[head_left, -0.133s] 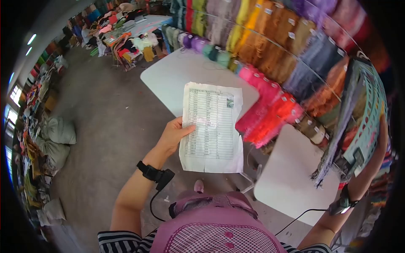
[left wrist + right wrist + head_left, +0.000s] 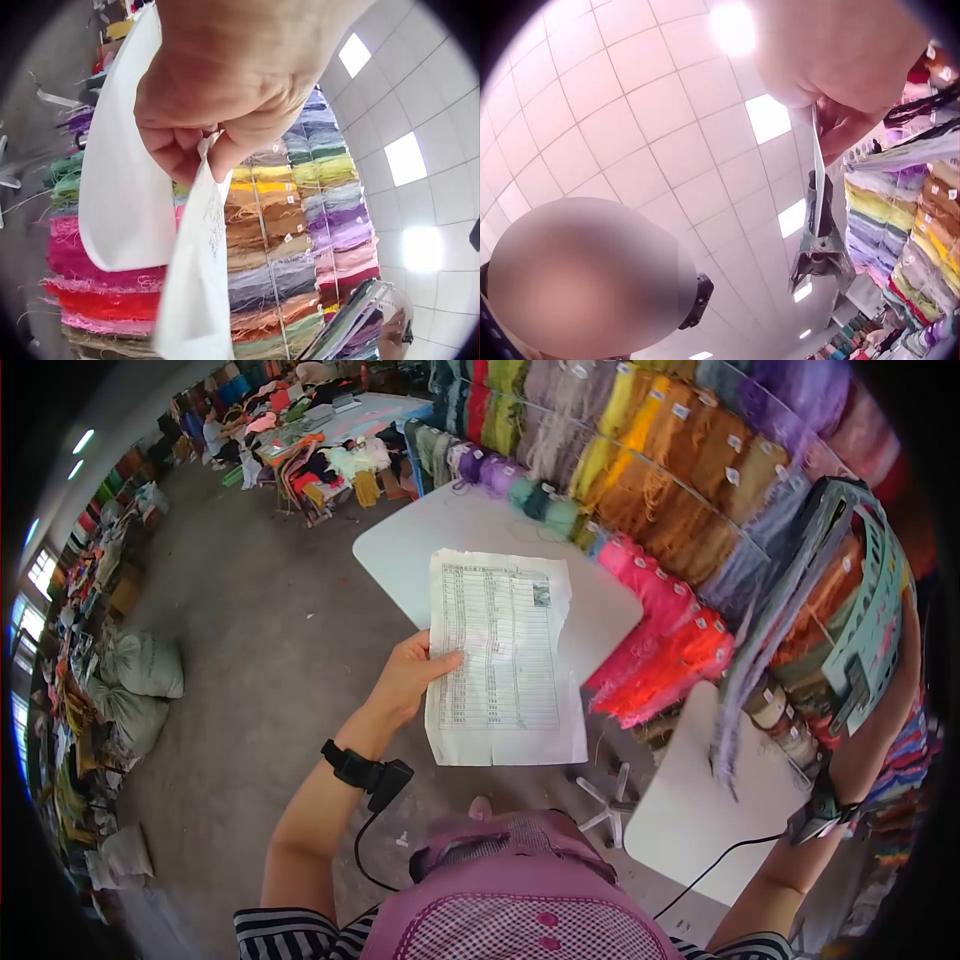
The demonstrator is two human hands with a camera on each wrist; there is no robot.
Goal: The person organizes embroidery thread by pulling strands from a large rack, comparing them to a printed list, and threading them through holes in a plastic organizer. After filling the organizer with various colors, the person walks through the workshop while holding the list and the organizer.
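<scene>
In the head view my left hand [image 2: 410, 675] pinches the left edge of a printed paper sheet [image 2: 500, 660], its thumb lying over the front. The sheet carries a table of rows and a small picture at its top right; its edges are worn. The left wrist view shows thumb and fingers [image 2: 180, 154] gripping the folded paper edge. At the far right, my right hand [image 2: 847, 60] holds a pale green board with a row of holes [image 2: 868, 630]. Long grey and lilac yarn strands [image 2: 755, 650] hang from the board, and a dark clip [image 2: 853, 695] sits near its lower end.
Racks of coloured yarn hanks [image 2: 640, 460] line the right side. A white table [image 2: 440, 530] stands behind the paper, another white tabletop [image 2: 690, 810] at lower right, with a wheeled chair base [image 2: 608, 810] between. Filled sacks [image 2: 140, 665] lie left. Farther back is a heaped table [image 2: 350, 425].
The yarn strands have swung left, away from the board, and the board has tilted slightly. Racks and tables have shifted right in the head view. The left hand still pinches the paper.
</scene>
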